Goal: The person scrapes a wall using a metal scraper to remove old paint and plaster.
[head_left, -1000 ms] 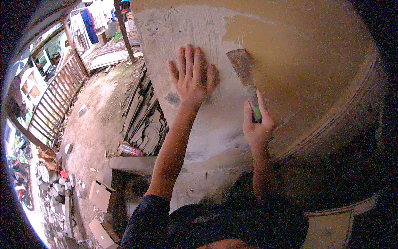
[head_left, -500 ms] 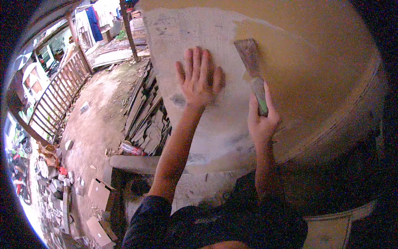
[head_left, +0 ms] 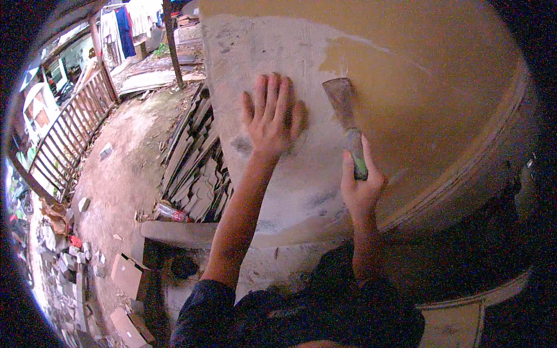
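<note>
A large board-like surface [head_left: 301,191] spreads in front of me, pale and bare on its left part and coated yellow-brown [head_left: 418,116] on its right. My left hand [head_left: 268,119] rests palm down on the pale part, fingers apart, holding nothing. Wrapped around the green and grey handle of a scraper [head_left: 341,100] is my right hand [head_left: 364,184]. The scraper's wide, worn blade points away from me and lies at the border between coated and bare areas. Faint streaks show in the coating just beyond the blade's edge.
Stacked wooden slats [head_left: 197,165] lie left of the surface, with a plastic bottle [head_left: 173,212] at their near end. Farther left are a wooden railing [head_left: 75,136], rubble [head_left: 67,261] and cardboard boxes [head_left: 127,275]. Clothes [head_left: 125,32] hang at the far left.
My right hand has drawn the scraper a short way toward me along the border of the coating. My left hand stays on nearly the same spot. The whole view has shifted slightly.
</note>
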The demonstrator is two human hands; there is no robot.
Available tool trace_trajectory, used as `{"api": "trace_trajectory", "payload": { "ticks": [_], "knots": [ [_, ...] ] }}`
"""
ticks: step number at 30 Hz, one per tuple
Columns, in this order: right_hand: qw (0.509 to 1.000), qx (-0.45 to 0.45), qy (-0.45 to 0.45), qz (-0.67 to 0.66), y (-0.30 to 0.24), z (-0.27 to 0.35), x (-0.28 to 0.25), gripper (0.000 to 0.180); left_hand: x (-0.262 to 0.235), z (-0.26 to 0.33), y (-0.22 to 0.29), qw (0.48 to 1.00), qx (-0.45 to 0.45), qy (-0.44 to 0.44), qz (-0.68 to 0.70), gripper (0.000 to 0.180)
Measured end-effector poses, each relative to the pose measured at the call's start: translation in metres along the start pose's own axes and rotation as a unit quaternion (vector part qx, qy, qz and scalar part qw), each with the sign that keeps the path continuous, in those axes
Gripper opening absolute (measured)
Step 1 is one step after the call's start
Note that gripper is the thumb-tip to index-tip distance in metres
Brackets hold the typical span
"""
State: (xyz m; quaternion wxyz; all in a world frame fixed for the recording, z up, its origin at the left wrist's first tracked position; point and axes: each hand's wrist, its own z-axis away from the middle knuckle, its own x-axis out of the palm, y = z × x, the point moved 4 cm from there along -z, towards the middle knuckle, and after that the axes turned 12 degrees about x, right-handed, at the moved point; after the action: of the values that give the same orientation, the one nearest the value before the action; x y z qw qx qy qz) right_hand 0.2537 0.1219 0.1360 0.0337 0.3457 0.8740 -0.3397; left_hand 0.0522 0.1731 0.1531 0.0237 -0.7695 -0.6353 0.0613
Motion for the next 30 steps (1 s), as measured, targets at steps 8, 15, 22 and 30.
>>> {"api": "trace_trajectory", "payload": {
  "ticks": [8,15,22,30],
  "knots": [
    [0.999,0.014,-0.021,-0.027,-0.013,-0.011,0.001,0.046,0.003,-0.002,-0.004,1.000,0.016,0.026,-0.004,0.051],
    [0.999,0.018,-0.030,-0.042,-0.015,-0.009,-0.010,0.046,-0.002,-0.003,-0.004,1.000,-0.003,0.013,0.019,0.050],
    [1.000,0.006,-0.005,-0.006,-0.003,-0.016,0.003,0.045,0.001,-0.003,-0.003,0.998,0.013,0.053,0.026,0.046],
    [0.999,0.025,-0.029,0.008,-0.008,0.004,-0.008,0.043,-0.002,-0.002,-0.009,0.999,0.011,0.044,0.015,0.045]
  ]
}}
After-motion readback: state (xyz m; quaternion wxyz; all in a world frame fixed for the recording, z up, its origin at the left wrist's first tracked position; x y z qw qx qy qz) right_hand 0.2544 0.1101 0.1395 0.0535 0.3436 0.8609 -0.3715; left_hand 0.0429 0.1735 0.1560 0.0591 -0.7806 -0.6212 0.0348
